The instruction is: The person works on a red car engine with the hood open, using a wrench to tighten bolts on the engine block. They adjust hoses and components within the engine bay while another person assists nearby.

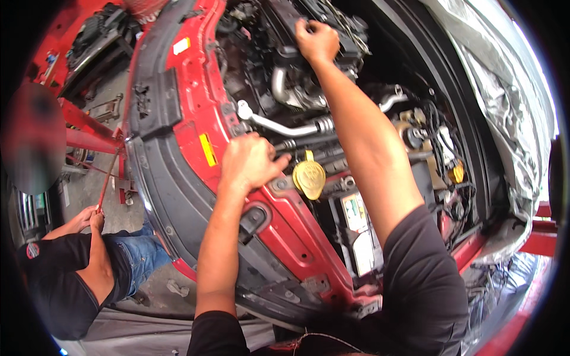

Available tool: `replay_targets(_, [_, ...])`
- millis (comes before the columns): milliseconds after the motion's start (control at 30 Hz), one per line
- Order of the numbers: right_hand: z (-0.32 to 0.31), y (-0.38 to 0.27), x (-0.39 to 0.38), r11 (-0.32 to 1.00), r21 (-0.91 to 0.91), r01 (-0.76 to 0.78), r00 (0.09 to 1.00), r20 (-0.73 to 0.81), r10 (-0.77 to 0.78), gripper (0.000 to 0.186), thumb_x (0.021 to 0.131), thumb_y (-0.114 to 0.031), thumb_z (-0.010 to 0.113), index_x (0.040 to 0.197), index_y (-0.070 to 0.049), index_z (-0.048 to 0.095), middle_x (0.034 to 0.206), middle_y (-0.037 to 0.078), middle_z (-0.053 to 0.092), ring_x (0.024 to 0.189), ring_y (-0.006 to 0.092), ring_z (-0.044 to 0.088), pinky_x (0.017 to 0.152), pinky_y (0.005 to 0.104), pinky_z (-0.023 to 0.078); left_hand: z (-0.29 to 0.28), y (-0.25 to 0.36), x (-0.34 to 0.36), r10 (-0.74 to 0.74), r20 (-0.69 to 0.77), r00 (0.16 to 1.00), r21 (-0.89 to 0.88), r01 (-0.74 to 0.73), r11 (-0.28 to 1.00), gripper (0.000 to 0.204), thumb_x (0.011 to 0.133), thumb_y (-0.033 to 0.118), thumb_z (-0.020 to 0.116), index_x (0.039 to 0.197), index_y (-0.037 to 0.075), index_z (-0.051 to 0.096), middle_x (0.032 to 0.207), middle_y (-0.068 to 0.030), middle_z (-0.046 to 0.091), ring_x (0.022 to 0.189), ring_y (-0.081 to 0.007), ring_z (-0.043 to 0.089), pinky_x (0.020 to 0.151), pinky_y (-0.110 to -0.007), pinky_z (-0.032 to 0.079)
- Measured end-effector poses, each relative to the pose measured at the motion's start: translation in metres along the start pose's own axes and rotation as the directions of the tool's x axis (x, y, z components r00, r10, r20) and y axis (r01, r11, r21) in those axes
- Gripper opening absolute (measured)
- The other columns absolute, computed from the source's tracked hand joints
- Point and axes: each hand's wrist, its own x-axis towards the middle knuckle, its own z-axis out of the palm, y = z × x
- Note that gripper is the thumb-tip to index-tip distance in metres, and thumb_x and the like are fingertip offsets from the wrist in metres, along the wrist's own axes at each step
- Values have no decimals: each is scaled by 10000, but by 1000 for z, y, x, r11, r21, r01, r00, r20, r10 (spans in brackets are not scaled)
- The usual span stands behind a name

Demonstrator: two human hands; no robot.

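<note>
My left hand [250,161] leans on the red front panel [199,148] of a car's engine bay, beside a silver pipe. Its thumb stands apart toward a yellow cap [309,178]; the other fingers bend down and are partly hidden. Farther in, my right hand [319,41] is closed at the black engine cover [285,29]. Something small and dark shows between its thumb and fingers, too little to name. A silver metal pipe [285,127] runs across between my two arms.
A battery [359,237] sits under my right forearm. Crinkled silver sheeting [496,89] hangs along the right side. At the left, another person in a black shirt [65,279] grips a thin reddish rod [108,181] beside a red metal frame [89,133].
</note>
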Motion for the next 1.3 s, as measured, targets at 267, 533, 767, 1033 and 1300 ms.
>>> replay_targets(267, [-11,-10,-11,985,169,30,999,9,-32,430,890,-471,682,930,-64,813,899,196,769,884,378,756,832,440,580,-5,0,0,-24,46,999,-37,26,999,418,790,493,781,682,88,775,743,-177,693,753,-357,713,724,-474,581])
replay_targets(533, [-16,-13,-10,986,166,32,999,23,-36,422,883,-477,688,934,-80,821,898,183,773,888,379,753,831,438,577,-5,0,0,-13,27,1000,-37,14,999,414,793,480,782,692,79,783,733,-186,693,741,-354,716,713,-472,583])
replay_targets(767, [-13,-13,-11,988,141,67,997,31,-72,447,898,-464,678,791,-38,760,776,207,721,756,396,720,735,462,541,3,-5,-5,-16,-52,998,-63,13,998,459,783,448,795,542,78,670,560,-122,599,697,-333,682,657,-463,553])
replay_targets(1033, [-11,-18,-10,985,160,68,998,-16,-66,435,898,-453,679,828,-35,777,801,207,735,778,393,729,747,458,548,7,-10,-2,6,-79,997,-63,-11,998,487,759,419,820,500,63,613,522,-105,576,693,-308,673,656,-450,552])
replay_targets(1300, [10,-8,-7,999,32,41,999,4,-41,369,775,-485,643,887,-203,853,933,163,788,952,384,739,889,474,565,5,-6,3,63,-90,994,-32,-66,997,471,780,381,834,561,16,634,594,-166,593,631,-371,629,656,-511,527])
